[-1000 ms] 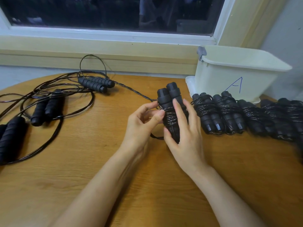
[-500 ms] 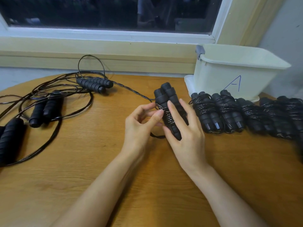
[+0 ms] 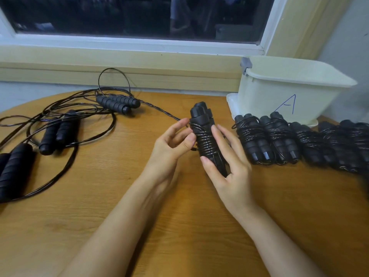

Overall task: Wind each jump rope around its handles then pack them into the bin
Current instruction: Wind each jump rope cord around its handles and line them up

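Two black ribbed jump-rope handles (image 3: 200, 118), half wound in thin black cord (image 3: 206, 145), were clasped by the right hand (image 3: 229, 168) above the round wooden table (image 3: 179, 220); the cord was pinched by the left hand (image 3: 169, 150), near the cream plastic bin (image 3: 279, 96)

A single head-worn camera looks forward and down over the wooden table (image 3: 179, 226), close above it. It faces the window (image 3: 139, 15), which runs behind and left of the bin (image 3: 279, 96) at upper right.

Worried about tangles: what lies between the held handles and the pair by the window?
Head view: a twisted rope stretch crosses the table between pair and held handles.
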Demonstrator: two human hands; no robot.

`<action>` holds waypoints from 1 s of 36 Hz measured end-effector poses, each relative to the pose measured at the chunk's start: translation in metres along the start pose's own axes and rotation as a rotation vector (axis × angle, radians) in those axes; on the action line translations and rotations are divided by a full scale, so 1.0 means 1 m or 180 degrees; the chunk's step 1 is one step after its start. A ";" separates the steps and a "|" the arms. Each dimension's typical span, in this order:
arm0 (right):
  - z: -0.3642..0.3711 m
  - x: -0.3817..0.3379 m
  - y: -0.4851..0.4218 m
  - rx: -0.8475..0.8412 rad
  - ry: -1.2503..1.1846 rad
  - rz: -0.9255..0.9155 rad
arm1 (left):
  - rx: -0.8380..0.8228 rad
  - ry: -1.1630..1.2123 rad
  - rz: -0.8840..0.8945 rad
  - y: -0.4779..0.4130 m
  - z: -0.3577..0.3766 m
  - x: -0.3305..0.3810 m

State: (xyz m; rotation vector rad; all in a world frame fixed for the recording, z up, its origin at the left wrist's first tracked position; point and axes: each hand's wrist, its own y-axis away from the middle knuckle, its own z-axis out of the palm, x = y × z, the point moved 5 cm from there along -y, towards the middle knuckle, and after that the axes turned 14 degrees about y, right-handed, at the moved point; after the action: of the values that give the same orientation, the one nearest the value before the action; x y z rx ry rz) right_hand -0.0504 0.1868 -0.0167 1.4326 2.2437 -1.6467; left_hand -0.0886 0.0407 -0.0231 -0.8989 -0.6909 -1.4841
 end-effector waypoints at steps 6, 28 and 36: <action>0.001 0.001 0.000 -0.0213 -0.0108 0.0056 | -0.0333 -0.0150 -0.0277 0.003 0.007 -0.001; 0.014 0.000 0.005 -0.0557 0.0580 0.0052 | 0.0590 -0.0126 0.0000 0.005 0.001 0.000; 0.011 0.011 0.001 -0.0698 -0.0111 0.0288 | 0.0406 -0.0026 -0.0173 0.006 0.004 0.004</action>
State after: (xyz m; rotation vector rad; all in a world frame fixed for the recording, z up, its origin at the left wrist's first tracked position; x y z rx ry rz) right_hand -0.0613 0.1858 -0.0283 1.4168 2.2228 -1.3411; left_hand -0.0825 0.0409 -0.0183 -0.7945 -0.8123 -1.4674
